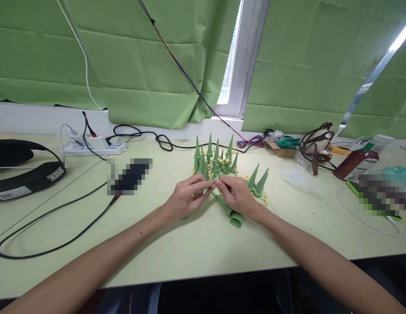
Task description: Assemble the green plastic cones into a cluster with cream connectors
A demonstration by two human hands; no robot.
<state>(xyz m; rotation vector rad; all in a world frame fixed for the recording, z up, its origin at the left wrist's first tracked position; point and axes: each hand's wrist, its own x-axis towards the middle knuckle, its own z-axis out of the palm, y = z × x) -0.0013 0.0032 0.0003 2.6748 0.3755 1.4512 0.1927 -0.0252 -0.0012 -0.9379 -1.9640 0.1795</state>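
My left hand point(189, 195) and my right hand point(235, 193) meet at the middle of the table, fingertips pinched close together. Between them shows a green plastic watering spike point(206, 190), partly hidden by the left fingers. A small yellow valve point(213, 185) is at the fingertips, with the right thumb and finger closed on it. Under the right hand lies a green spike point(235, 219) on its side, its threaded open end facing me. Just behind the hands, several green spikes point(210, 148) stand points up, with yellow valves among them.
Two more spikes point(262, 183) stand to the right, near a loose yellow valve point(265, 200). On the left are a phone point(131, 176) with a black cable and a power strip point(94, 148). Plastic wrap point(303, 181) and a brown bottle point(355, 165) sit right.
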